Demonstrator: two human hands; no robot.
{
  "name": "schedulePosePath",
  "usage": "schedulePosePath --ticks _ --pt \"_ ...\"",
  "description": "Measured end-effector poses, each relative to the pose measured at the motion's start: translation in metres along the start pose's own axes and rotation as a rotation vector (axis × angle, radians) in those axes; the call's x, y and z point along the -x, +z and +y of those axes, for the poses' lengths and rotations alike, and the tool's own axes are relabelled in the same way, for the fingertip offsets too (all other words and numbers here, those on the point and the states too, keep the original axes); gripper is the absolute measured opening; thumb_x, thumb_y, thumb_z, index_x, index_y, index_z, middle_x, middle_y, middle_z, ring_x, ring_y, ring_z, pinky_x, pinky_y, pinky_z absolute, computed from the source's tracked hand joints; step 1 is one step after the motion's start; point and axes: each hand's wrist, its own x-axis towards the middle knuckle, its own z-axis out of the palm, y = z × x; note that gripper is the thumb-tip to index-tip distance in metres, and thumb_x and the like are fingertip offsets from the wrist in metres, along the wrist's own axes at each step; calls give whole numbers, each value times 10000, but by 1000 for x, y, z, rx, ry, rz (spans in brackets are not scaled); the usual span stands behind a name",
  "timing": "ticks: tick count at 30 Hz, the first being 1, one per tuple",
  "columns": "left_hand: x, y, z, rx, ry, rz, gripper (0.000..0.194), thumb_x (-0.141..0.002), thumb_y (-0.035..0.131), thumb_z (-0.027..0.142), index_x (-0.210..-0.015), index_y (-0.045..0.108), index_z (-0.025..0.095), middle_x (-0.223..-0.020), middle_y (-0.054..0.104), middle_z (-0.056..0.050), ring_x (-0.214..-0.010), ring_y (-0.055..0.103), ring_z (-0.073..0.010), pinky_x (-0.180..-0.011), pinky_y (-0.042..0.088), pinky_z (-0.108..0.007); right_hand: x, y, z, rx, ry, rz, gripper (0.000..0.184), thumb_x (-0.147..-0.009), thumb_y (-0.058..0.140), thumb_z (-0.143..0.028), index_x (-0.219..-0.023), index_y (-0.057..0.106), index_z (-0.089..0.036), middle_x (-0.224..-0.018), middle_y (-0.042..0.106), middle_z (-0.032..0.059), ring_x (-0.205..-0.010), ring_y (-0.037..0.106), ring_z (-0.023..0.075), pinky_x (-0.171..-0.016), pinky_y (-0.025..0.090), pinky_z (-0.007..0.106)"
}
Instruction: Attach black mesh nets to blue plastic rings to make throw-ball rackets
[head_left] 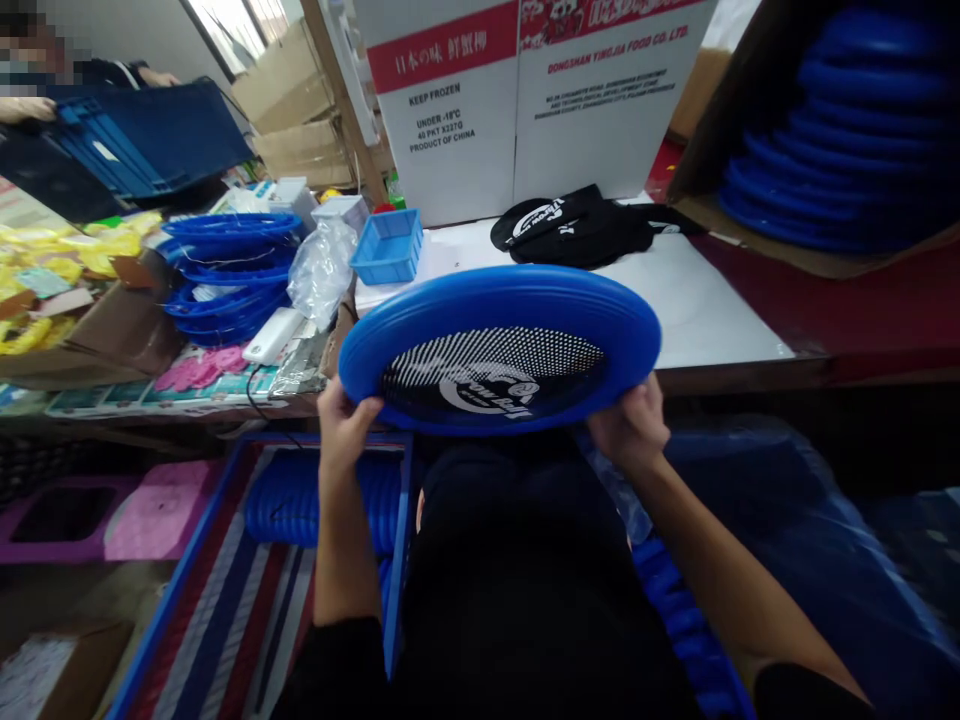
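Between my two hands is a blue ring-shaped disc with black mesh and white printing across its middle. It is tilted up in front of my body, near the table's front edge. My left hand grips the rim at its left, thumb on the near face. Round the lower right of the rim, my right hand is closed, its fingers partly hidden. Behind the disc, black printed mesh pieces lie in a pile on the white tabletop.
A carton of stacked blue rings leans at right. White printed boxes stand at the back. At left are a small blue bin, more blue rings and yellow items. A person carries a dark blue crate. Below is a blue-edged crate.
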Motion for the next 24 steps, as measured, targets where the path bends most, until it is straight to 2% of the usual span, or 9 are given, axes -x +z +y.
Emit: schedulePosePath --ticks 2,3,5,7,9,11,14,20,24 --pt "11 3 -10 -11 -69 82 479 -891 798 611 -1033 743 157 -782 683 3 -696 656 -170 -687 561 -279 12 -3 20 -19 97 -91 361 -993 659 -562 -1198 729 -273 -876 757 20 -752 743 221 -759 651 376" --pt "15 3 -8 -37 -62 64 462 -875 826 577 -1055 747 159 -825 711 -9 -726 677 -178 -705 567 -282 18 -5 26 3 131 -154 354 -997 683 -524 -1241 720 -270 -938 786 26 -806 767 220 -793 655 365" --pt "21 0 6 -93 24 -83 418 -850 871 499 -1090 770 172 -921 771 -41 -807 728 -207 -763 589 -302 26 -12 28 76 148 -267 417 -997 729 -440 -1376 676 -275 -1194 812 70 -1031 796 242 -926 649 375" --pt "20 -6 25 -132 107 -298 336 -886 854 401 -1130 790 179 -995 807 -76 -881 761 -231 -825 604 -327 28 -18 20 146 98 -342 549 -989 757 -364 -1510 598 -288 -1449 728 123 -1286 731 277 -1089 596 434" --pt "16 -11 41 -158 144 -433 278 -941 800 326 -1171 794 171 -1027 820 -103 -902 770 -233 -846 607 -334 25 -20 6 206 -1 -408 585 -982 764 -308 -1539 586 -289 -1519 681 147 -1395 666 299 -1171 544 495" --pt "12 -14 49 -167 166 -478 266 -960 780 292 -1192 791 162 -1043 824 -115 -901 770 -230 -848 606 -332 20 -15 -8 262 -112 -487 550 -969 776 -264 -1499 631 -281 -1466 717 148 -1373 679 307 -1160 552 523" --pt "11 -16 50 -128 184 -471 260 -952 795 278 -1186 785 166 -1035 825 -105 -892 765 -223 -838 601 -327 12 -2 -25 302 -240 -558 567 -953 795 -228 -1496 636 -267 -1383 761 149 -1292 720 307 -1096 594 531" --pt "19 -21 26 -1 127 -397 253 -914 824 314 -1124 779 181 -1000 824 -94 -894 757 -244 -832 618 -371 9 22 -48 345 -386 -556 490 -1002 750 -379 -1466 665 -246 -1294 794 147 -1194 755 325 -994 631 538" --pt "27 -19 9 2 44 -328 303 -904 823 429 -1042 773 165 -942 817 -96 -869 756 -250 -822 624 -383 16 35 -60 439 -463 -478 486 -994 744 -268 -1471 660 -229 -1174 821 133 -1043 786 312 -939 593 523"
